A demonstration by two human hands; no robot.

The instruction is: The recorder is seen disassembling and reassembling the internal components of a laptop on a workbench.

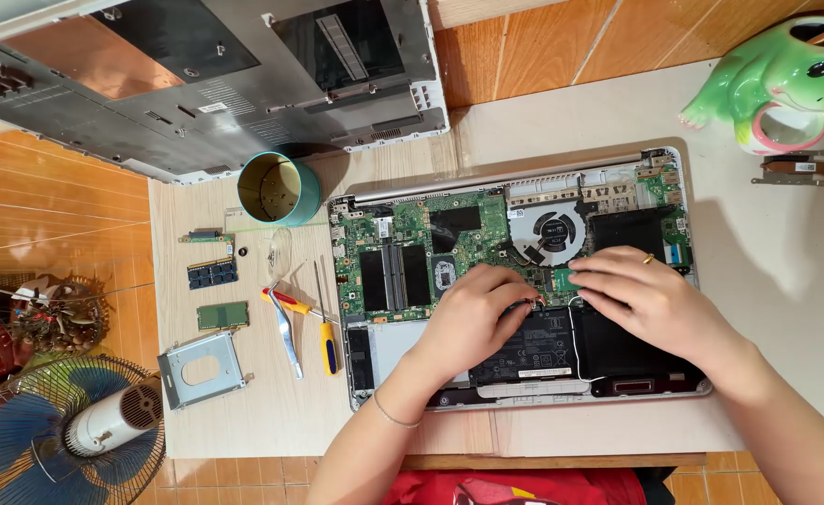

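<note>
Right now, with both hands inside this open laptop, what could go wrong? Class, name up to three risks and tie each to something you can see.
1. Both hands, left and right, press near the battery and board; a slip might strain a thin cable.
2. The right hand's ring could perhaps touch bare contacts.
3. The loose memory modules by the table edge might get knocked off.

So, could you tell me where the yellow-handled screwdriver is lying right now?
In the head view, the yellow-handled screwdriver lies on the table just left of the open laptop, beside the tweezers, left of the person's left hand.
</note>
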